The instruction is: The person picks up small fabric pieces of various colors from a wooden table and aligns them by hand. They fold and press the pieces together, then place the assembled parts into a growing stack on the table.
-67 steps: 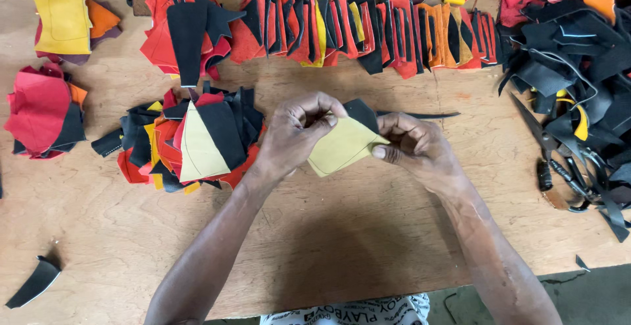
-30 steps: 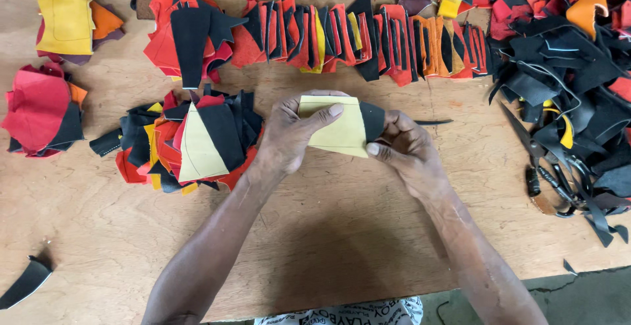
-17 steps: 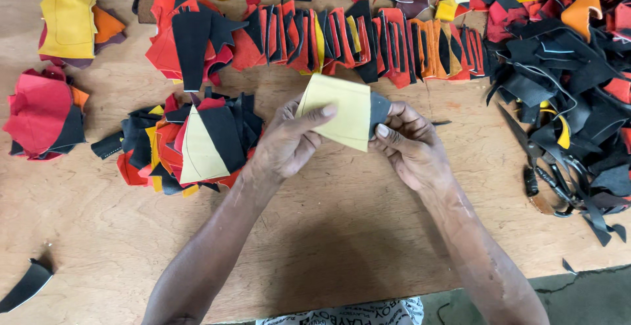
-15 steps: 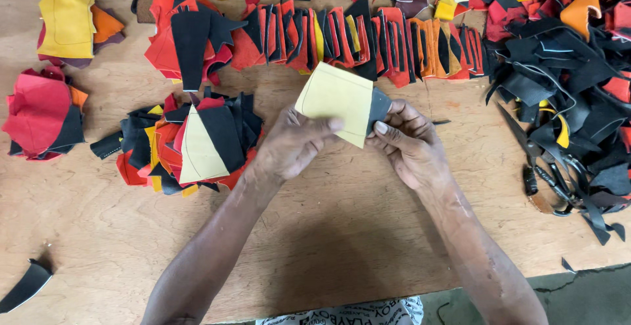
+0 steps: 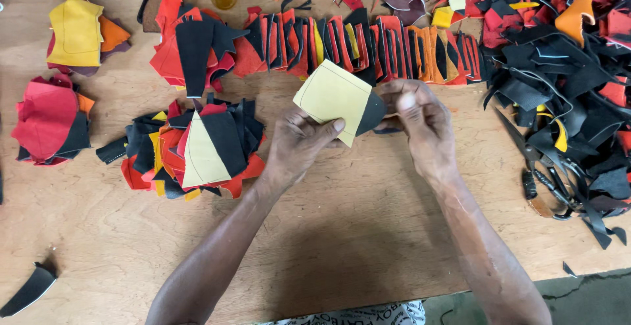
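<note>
L hand (image 5: 299,144) and R hand (image 5: 420,118) fingers pinched shut on yellow leather piece (image 5: 332,98) w/ black piece (image 5: 371,111) – held above desk (image 5: 342,233). Risk: thin edge grip – pieces could slide out of line.

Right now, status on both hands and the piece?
Left hand and right hand both gripping the yellow-and-black leather piece, held above the table. Nothing blocking.

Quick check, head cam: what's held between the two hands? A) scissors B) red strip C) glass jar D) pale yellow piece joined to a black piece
D: the left hand and right hand both grip a pale yellow piece with a black piece at its right edge; the scissors lie apart on the table.
</note>
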